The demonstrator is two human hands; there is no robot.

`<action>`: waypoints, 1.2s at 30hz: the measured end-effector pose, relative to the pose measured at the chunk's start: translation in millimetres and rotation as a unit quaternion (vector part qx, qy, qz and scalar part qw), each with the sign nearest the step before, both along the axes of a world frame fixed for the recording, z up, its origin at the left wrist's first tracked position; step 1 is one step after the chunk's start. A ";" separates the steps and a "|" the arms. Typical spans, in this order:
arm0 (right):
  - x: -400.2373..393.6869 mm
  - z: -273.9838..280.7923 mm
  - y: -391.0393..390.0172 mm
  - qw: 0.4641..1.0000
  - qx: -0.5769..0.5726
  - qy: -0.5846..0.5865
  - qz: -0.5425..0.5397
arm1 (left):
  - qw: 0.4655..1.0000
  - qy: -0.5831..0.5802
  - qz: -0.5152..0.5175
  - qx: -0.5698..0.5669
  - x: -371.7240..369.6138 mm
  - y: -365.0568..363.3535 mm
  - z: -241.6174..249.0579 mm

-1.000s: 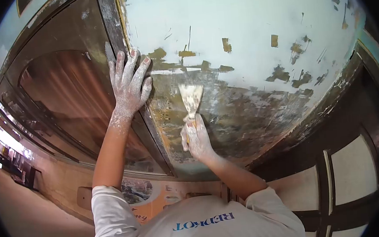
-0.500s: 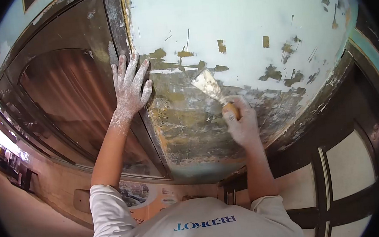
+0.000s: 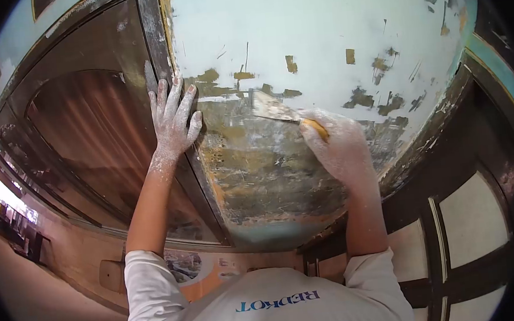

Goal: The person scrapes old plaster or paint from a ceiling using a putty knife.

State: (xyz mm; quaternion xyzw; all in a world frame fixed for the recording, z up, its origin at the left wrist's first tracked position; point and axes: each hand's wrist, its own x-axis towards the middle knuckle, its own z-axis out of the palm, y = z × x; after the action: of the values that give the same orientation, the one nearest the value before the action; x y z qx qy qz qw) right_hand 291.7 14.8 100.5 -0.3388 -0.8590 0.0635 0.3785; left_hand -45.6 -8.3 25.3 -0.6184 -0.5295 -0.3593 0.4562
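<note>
My right hand (image 3: 341, 143) is closed round the yellowish handle of a putty knife (image 3: 272, 107). The wide, whitish-smeared blade points left and lies at or close against the wall (image 3: 257, 160), along the border between pale paint and the scraped, brown-grey lower part. Dusted with white powder, my left hand (image 3: 173, 116) rests with fingers spread on the dark door frame (image 3: 153, 33) and the wall's left edge. Nothing is in it. Several dark bare patches and scratches mark the pale paint above and to the right of the blade.
Left of the wall is a dark framed panel with a reddish-brown curtain (image 3: 91, 125) behind it. A dark door with pale panels (image 3: 470, 219) stands at the lower right. A brown stool or chair (image 3: 111, 274) is low on the left, above the floor.
The putty knife's blade has swung left and lies flatter, while my right hand has moved a little right. My left hand keeps its place on the frame. The view has shifted slightly.
</note>
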 end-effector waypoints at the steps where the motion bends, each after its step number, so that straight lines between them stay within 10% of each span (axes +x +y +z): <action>1: 1.9 0.4 -0.5 1.000 0.000 0.003 0.001 | 1.000 0.003 0.001 0.000 -1.1 0.6 -0.2; 36: -77.4 -14.8 -5.7 0.989 0.117 -0.069 0.051 | 0.997 -0.078 0.028 -0.006 -4.1 2.6 -5.3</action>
State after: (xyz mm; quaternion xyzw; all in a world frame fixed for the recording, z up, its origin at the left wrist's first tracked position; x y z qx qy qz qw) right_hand 214.2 9.1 85.7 -0.2512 -0.9009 -0.0420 0.3515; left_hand -49.7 -5.7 20.0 -0.5764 -0.5827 -0.3901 0.4196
